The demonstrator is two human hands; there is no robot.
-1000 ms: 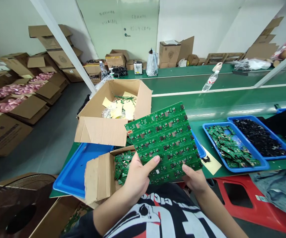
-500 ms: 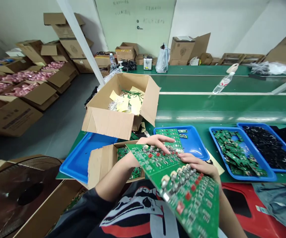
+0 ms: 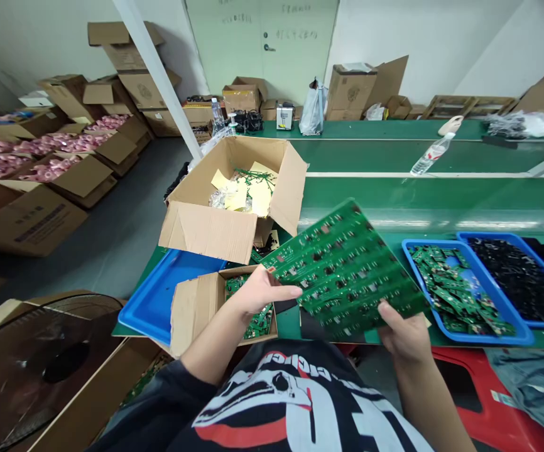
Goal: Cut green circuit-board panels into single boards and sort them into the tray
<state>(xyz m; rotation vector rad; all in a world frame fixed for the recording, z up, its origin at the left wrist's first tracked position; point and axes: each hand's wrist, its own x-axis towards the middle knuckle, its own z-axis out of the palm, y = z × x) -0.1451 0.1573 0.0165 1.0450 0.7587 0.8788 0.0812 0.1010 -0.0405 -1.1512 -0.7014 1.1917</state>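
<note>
In the head view I hold a green circuit board panel (image 3: pixel 342 270) tilted over the front of the bench. The face towards me carries rows of small dark parts. My left hand (image 3: pixel 257 292) grips its left corner, thumb on the near face and the fingers mostly hidden. At the lower right edge my right hand (image 3: pixel 406 333) pinches the panel, its thumb on top and its fingers behind. Below my left hand stands a small open carton (image 3: pixel 196 311) with green boards in it.
A large open carton (image 3: pixel 210 229) with yellow paper stands behind my left hand, near a blue tray (image 3: pixel 154 301). On the right lie a blue tray of small green boards (image 3: pixel 460 292) and a tray of black parts (image 3: pixel 519 276). A fan (image 3: pixel 65 364) stands lower left.
The panel has turned over to its other face and moved up and away from my body. My hands have gone from lying on its face to gripping its left and right edges.
</note>
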